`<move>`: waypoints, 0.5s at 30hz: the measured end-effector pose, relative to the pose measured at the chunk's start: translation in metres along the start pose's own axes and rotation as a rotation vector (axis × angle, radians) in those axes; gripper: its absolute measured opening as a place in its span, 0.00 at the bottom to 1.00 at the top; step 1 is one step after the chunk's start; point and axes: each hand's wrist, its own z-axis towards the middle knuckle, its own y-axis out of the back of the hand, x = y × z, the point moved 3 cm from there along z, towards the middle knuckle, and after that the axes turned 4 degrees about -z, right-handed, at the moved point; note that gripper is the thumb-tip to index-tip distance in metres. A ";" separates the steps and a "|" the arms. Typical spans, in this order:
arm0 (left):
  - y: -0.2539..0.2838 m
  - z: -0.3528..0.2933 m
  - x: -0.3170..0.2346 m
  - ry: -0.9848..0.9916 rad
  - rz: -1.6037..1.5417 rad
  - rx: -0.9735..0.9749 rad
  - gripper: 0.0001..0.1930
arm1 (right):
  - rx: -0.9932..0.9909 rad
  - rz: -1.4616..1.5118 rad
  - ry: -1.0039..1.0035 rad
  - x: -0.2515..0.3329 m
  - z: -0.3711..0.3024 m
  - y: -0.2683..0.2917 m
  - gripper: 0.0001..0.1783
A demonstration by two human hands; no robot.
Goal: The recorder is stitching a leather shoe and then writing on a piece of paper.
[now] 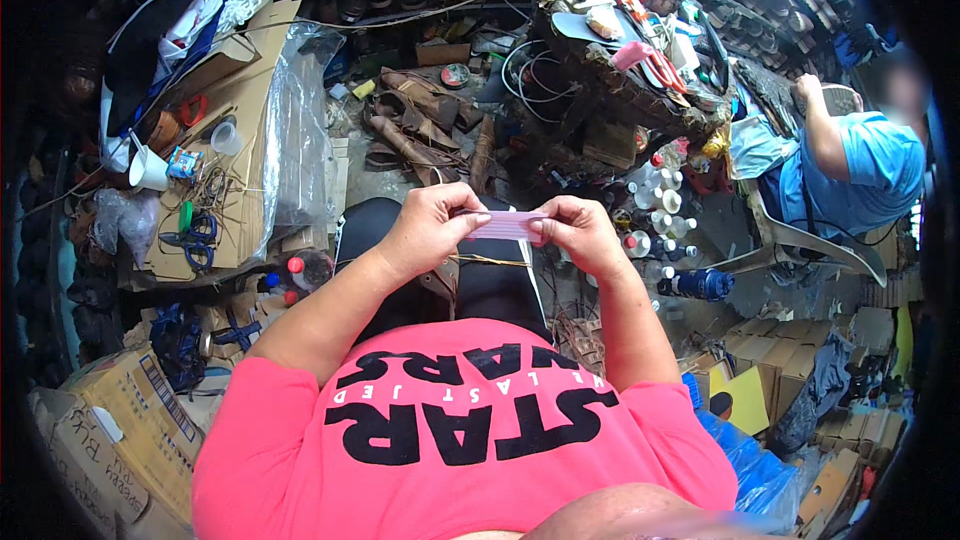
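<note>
A small pink strip with pale lines (508, 226) is stretched level between my two hands, above my black-trousered lap. My left hand (432, 225) pinches its left end between thumb and fingers. The opposite end is pinched the same way by my right hand (582, 232). Below the strip, thin tan cords (492, 260) lie across my thighs. A brown piece (438, 282), partly hidden by my left wrist, rests between my legs; its kind cannot be made out.
To the left, cardboard (255, 140) carries blue-handled scissors (200, 242) and a white cup (148, 170). Brown leather-like scraps (425, 120) lie ahead on the floor. Several bottles (668, 198) stand to the right, near a seated person in blue (865, 160). A cluttered workbench (640, 60) is at far right.
</note>
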 end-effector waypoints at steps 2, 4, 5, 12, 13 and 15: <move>0.008 0.000 0.007 0.051 -0.012 -0.022 0.03 | -0.067 0.014 -0.033 -0.006 0.001 0.011 0.06; 0.025 0.004 0.016 -0.086 -0.083 -0.101 0.02 | -0.147 0.050 -0.031 -0.017 0.000 0.030 0.06; 0.028 0.004 0.012 -0.024 -0.107 -0.085 0.02 | -0.151 0.055 0.008 -0.015 -0.001 0.035 0.06; -0.006 0.005 -0.007 -0.214 0.254 -0.020 0.03 | -0.048 -0.203 0.246 0.027 0.008 -0.015 0.22; -0.007 0.004 -0.007 -0.221 0.273 0.000 0.03 | -0.021 -0.239 0.168 0.024 0.010 -0.019 0.16; -0.004 0.004 -0.009 -0.138 0.195 0.009 0.03 | -0.051 -0.266 0.128 0.015 0.012 -0.018 0.04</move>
